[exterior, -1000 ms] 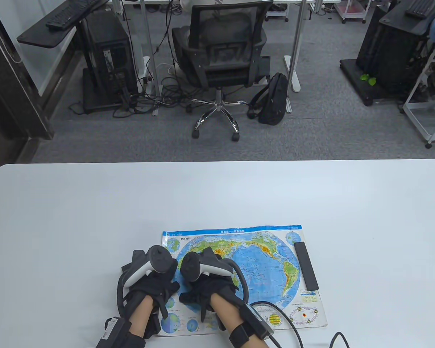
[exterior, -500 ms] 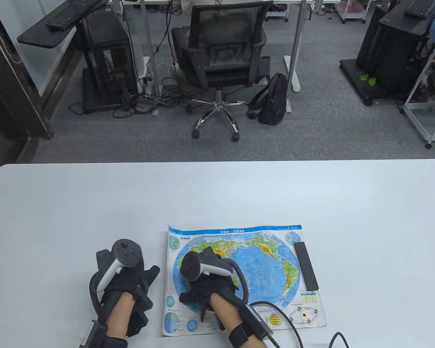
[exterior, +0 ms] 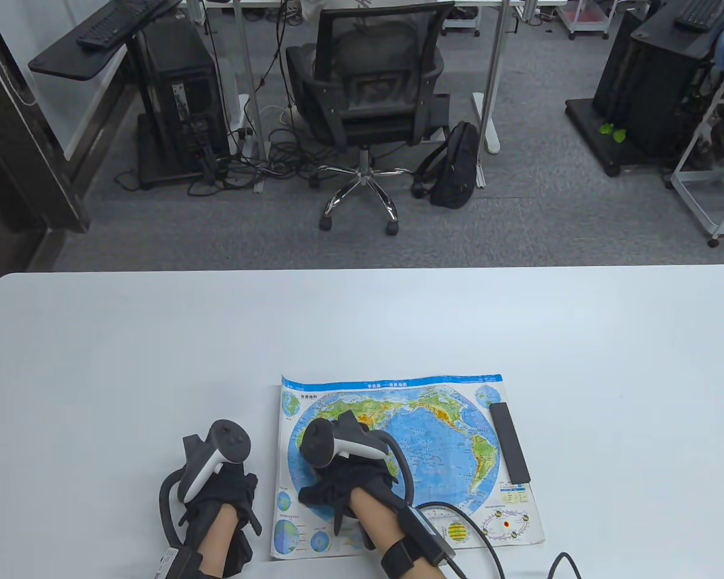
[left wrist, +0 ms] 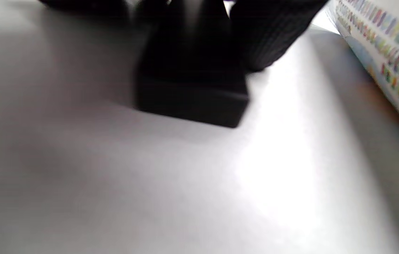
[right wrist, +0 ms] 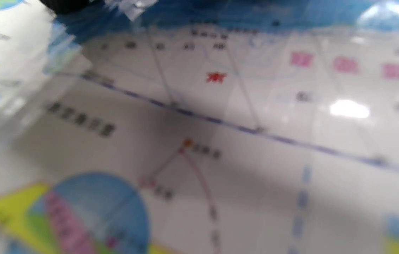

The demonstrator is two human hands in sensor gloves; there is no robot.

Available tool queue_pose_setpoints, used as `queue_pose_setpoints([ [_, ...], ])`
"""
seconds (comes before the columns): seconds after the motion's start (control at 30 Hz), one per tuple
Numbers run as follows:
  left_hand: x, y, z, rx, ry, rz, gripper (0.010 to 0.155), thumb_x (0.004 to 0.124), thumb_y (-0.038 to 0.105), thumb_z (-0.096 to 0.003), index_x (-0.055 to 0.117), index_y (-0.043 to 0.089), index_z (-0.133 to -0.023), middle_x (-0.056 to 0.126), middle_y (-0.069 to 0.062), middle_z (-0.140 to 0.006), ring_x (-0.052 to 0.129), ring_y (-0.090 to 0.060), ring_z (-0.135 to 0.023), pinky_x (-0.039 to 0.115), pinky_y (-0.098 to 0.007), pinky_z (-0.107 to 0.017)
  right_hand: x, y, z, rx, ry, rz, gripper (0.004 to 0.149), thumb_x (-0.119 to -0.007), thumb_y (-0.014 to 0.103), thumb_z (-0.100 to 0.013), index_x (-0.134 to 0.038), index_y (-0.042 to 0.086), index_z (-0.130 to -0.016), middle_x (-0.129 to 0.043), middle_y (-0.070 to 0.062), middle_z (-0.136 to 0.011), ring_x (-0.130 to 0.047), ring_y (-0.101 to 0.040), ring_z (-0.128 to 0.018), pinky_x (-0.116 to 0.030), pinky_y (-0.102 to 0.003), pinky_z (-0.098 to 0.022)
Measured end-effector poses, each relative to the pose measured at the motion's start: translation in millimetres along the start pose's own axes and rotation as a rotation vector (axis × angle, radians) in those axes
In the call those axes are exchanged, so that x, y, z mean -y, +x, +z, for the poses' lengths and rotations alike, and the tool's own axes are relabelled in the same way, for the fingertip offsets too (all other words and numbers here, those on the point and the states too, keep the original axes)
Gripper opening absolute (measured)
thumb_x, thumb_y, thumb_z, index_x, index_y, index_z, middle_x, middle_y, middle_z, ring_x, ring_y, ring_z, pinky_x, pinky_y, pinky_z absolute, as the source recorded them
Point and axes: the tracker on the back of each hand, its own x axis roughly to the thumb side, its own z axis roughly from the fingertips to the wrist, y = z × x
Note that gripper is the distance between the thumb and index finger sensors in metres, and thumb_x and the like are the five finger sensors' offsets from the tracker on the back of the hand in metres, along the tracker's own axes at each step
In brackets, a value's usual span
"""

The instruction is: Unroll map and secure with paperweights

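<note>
The world map (exterior: 434, 434) lies unrolled on the white table (exterior: 157, 350). A black bar paperweight (exterior: 509, 442) rests on its right edge. My right hand (exterior: 332, 464) presses flat on the map's left-centre part; the right wrist view shows only blurred map print (right wrist: 220, 141). My left hand (exterior: 220, 491) is on the table just left of the map, fingers curled down. In the left wrist view its fingers (left wrist: 270, 35) grip a second black paperweight (left wrist: 192, 95) that sits on the table. The map's left edge (left wrist: 390, 46) curls up beside it.
A cable (exterior: 489, 531) runs from my right wrist across the map's lower part. The table's near edge is close under both wrists. An office chair (exterior: 368, 90) and a backpack (exterior: 455, 166) stand on the floor beyond the table.
My left hand left the map's left edge, swung out to the left, then came back a little with fingers curled. The map's left edge sprang inward slightly. My right hand stayed put.
</note>
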Motion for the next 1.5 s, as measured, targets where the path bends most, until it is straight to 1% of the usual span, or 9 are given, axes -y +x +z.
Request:
queue_pose_setpoints([
  [0.13, -1, 7, 6, 0.049, 0.098, -0.095, 0.064, 0.073, 0.028, -0.0509, 0.038, 0.036, -0.103, 0.041, -0.022, -0.109, 0.054, -0.054, -0.087, 0.068, -0.058, -0.055, 0, 0, 0, -0.001, 0.002, 0.0, 0.072, -0.065, 0.052, -0.056, -0.021, 0.024, -0.105, 0.002, -0.026, -0.104, -0.004, -0.067, -0.08, -0.024, -0.083, -0.045],
  [0.27, -3, 7, 9, 0.051, 0.215, -0.147, 0.064, 0.079, 0.023, -0.0476, 0.049, 0.036, -0.102, 0.057, -0.02, -0.106, 0.07, -0.043, -0.08, 0.079, -0.051, -0.049, 0, 0, 0, -0.003, 0.006, 0.002, 0.072, -0.065, 0.052, -0.056, -0.02, 0.024, -0.105, 0.003, -0.025, -0.104, -0.004, -0.067, -0.08, -0.024, -0.083, -0.046],
  [0.4, -9, 2, 9, 0.054, 0.233, -0.151, 0.064, 0.082, 0.027, -0.0463, 0.052, 0.035, -0.103, 0.064, -0.02, -0.103, 0.077, -0.034, -0.075, 0.085, -0.045, -0.045, 0, 0, 0, -0.002, 0.006, -0.001, 0.072, -0.065, 0.052, -0.056, -0.02, 0.024, -0.105, 0.003, -0.025, -0.104, -0.004, -0.067, -0.08, -0.024, -0.083, -0.045],
  [0.63, -30, -11, 15, 0.104, 0.295, 0.122, 0.067, 0.084, 0.03, -0.0449, 0.053, 0.03, -0.104, 0.067, -0.023, -0.1, 0.084, -0.035, -0.073, 0.088, -0.042, -0.039, 1, 0, 0, -0.008, 0.018, 0.002, 0.073, -0.065, 0.053, -0.056, -0.019, 0.025, -0.105, 0.004, -0.025, -0.103, -0.003, -0.067, -0.08, -0.024, -0.083, -0.046],
  [0.77, -47, 4, 30, 0.23, 0.313, 0.269, 0.064, 0.084, 0.031, -0.0452, 0.057, 0.027, -0.104, 0.067, -0.023, -0.101, 0.084, -0.035, -0.073, 0.088, -0.041, -0.039, 0, 0, 0, -0.009, 0.019, 0.0, 0.073, -0.065, 0.053, -0.056, -0.019, 0.025, -0.105, 0.004, -0.025, -0.103, -0.003, -0.067, -0.08, -0.023, -0.083, -0.046],
  [0.9, -50, 27, 39, 0.337, 0.265, 0.38, 0.064, 0.084, 0.031, -0.0454, 0.058, 0.025, -0.104, 0.067, -0.023, -0.101, 0.085, -0.035, -0.072, 0.088, -0.041, -0.038, 0, 0, 0, -0.008, 0.019, -0.003, 0.073, -0.065, 0.052, -0.056, -0.019, 0.025, -0.105, 0.005, -0.025, -0.103, -0.002, -0.067, -0.08, -0.023, -0.083, -0.046],
  [1.07, -37, 49, 34, 0.34, 0.21, 0.306, 0.064, 0.084, 0.032, -0.0455, 0.058, 0.024, -0.104, 0.067, -0.022, -0.101, 0.085, -0.035, -0.072, 0.088, -0.04, -0.038, 0, 0, 0, -0.007, 0.021, -0.004, 0.073, -0.065, 0.052, -0.056, -0.019, 0.025, -0.105, 0.005, -0.025, -0.103, -0.002, -0.067, -0.08, -0.023, -0.083, -0.046],
  [1.27, -22, 49, 22, 0.208, 0.219, 0.121, 0.064, 0.083, 0.032, -0.0459, 0.058, 0.022, -0.104, 0.067, -0.023, -0.101, 0.085, -0.035, -0.073, 0.088, -0.04, -0.039, 0, 0, 0, -0.007, 0.023, -0.005, 0.073, -0.064, 0.053, -0.056, -0.018, 0.025, -0.105, 0.005, -0.025, -0.103, -0.002, -0.067, -0.08, -0.023, -0.083, -0.046],
  [1.5, -7, 57, 8, 0.144, 0.202, -0.01, 0.063, 0.083, 0.032, -0.0458, 0.061, 0.023, -0.103, 0.069, -0.022, -0.1, 0.084, -0.033, -0.073, 0.088, -0.039, -0.04, 0, 0, 0, -0.006, 0.026, -0.007, 0.073, -0.064, 0.052, -0.056, -0.018, 0.025, -0.105, 0.005, -0.025, -0.103, -0.002, -0.066, -0.079, -0.022, -0.083, -0.046],
])
